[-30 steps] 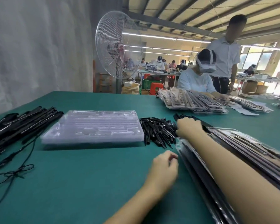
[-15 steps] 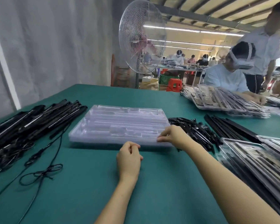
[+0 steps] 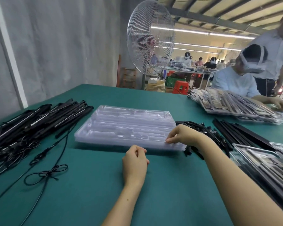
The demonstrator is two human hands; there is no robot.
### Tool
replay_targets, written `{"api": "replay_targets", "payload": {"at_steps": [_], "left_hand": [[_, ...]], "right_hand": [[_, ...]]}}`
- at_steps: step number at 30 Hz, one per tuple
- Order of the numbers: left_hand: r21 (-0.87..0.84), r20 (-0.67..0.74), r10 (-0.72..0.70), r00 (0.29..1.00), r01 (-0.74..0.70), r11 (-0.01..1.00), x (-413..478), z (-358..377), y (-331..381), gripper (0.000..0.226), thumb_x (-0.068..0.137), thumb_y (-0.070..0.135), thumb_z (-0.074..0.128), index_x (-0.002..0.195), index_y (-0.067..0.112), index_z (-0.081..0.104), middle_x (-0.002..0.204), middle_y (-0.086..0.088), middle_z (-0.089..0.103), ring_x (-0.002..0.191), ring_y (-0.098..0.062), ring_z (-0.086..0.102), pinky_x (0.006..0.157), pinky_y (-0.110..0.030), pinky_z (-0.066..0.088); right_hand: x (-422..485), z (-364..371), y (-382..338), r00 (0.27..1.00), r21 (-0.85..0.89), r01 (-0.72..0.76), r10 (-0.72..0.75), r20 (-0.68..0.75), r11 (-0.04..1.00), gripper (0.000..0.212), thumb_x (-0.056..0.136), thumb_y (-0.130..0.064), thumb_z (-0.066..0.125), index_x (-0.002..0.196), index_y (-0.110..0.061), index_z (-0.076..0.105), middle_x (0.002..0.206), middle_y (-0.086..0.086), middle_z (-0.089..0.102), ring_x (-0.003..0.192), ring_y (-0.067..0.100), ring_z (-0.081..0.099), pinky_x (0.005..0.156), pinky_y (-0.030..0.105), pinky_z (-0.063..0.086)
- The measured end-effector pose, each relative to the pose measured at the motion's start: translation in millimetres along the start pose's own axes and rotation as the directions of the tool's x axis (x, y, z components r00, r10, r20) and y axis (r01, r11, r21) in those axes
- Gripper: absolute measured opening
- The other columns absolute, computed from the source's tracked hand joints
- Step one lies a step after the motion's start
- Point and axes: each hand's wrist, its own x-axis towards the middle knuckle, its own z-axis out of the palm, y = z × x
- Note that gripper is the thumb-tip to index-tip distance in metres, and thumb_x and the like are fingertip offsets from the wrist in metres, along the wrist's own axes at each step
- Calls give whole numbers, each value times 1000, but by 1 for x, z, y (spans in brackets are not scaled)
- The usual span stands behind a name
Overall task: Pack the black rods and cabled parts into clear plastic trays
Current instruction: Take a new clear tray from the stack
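Observation:
A stack of clear plastic trays [image 3: 121,126] lies in the middle of the green table [image 3: 170,201]. My right hand [image 3: 183,136] pinches the near right edge of the top tray. My left hand [image 3: 135,162] rests on the table just in front of the stack, fingers curled, holding nothing. A heap of black rods with cables [image 3: 31,124] lies to the left, one looped cable [image 3: 46,174] trailing toward me. Small black parts [image 3: 203,131] and long black rods [image 3: 240,136] lie to the right of the trays.
Filled trays [image 3: 268,163] are stacked at the near right. Another stack of filled trays [image 3: 232,105] sits at the far right, where a seated person [image 3: 235,79] works and another stands. A large standing fan [image 3: 151,41] is behind the table's far edge.
My right hand left the rods at the right and came to the near right edge of the tray stack. My left hand moved left toward the stack. The view turned left.

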Motion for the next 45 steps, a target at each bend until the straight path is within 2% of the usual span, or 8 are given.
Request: {"api": "replay_targets", "payload": {"at_steps": [9, 19, 24, 27, 33, 37, 42, 45], "left_hand": [[37, 5, 9, 1000, -9, 999, 0, 0, 2, 28, 91, 10, 42, 70, 21, 57, 46, 5, 57, 47, -12, 53, 51, -23, 40], [76, 105, 44, 994, -52, 996, 13, 1, 23, 21, 92, 10, 44, 79, 17, 59, 67, 2, 62, 67, -18, 58, 56, -24, 39], [584, 443, 326, 835, -545, 601, 51, 13, 55, 20, 95, 28, 49, 100, 24, 68, 100, 7, 64, 101, -18, 51, 87, -32, 39], [594, 535, 252, 806, -571, 567, 59, 21, 56, 17, 93, 33, 53, 99, 27, 68, 102, 7, 68, 98, -17, 57, 92, -32, 38], [519, 567, 188, 802, -525, 675, 66, 39, 50, 18, 89, 34, 62, 83, 19, 71, 87, -1, 71, 84, -19, 60, 75, -31, 47], [568, 670, 124, 732, -613, 549, 77, 41, 59, 24, 88, 33, 63, 66, 22, 64, 57, 3, 56, 58, -15, 48, 51, -25, 35], [553, 779, 37, 626, -713, 432, 89, 49, 70, 24, 91, 27, 60, 67, 23, 61, 67, 0, 60, 64, -16, 52, 57, -26, 37], [514, 790, 43, 611, -699, 496, 93, 46, 64, 17, 91, 22, 60, 75, 20, 65, 70, 4, 62, 62, -8, 55, 58, -22, 42]], "right_hand": [[-8, 31, 4, 958, 9, -10, 13, -287, 1000, 17, 87, -13, 59, 78, -3, 70, 63, 1, 55, 56, 8, 45, 49, 17, 33], [-7, 41, 4, 932, 165, -75, 128, -338, 983, 14, 83, -15, 61, 71, -11, 66, 56, -5, 47, 64, 16, 45, 62, 23, 33], [-5, 45, 7, 914, 176, -80, 142, -380, 981, 18, 84, -18, 60, 69, -11, 66, 57, -4, 50, 69, 20, 49, 63, 24, 34], [-1, 48, 7, 911, 136, -111, 155, -382, 984, 18, 85, -20, 57, 72, -14, 67, 65, 2, 57, 77, 26, 55, 67, 26, 34], [4, 45, 9, 913, 109, -102, 137, -383, 989, 20, 88, -23, 57, 71, -15, 64, 73, 7, 62, 84, 29, 57, 71, 28, 35], [1, 45, 12, 925, 117, -41, 82, -372, 992, 22, 87, -24, 62, 70, -10, 64, 69, 9, 61, 74, 26, 55, 61, 28, 33], [-9, 36, 16, 954, 222, 74, -4, -299, 972, 14, 85, -18, 68, 83, -5, 73, 67, 0, 59, 61, 7, 46, 56, 20, 35], [-14, 30, 19, 970, 248, 57, 5, -244, 967, 21, 86, 1, 58, 98, -7, 74, 84, 4, 68, 65, -2, 52, 56, 5, 36]]}}
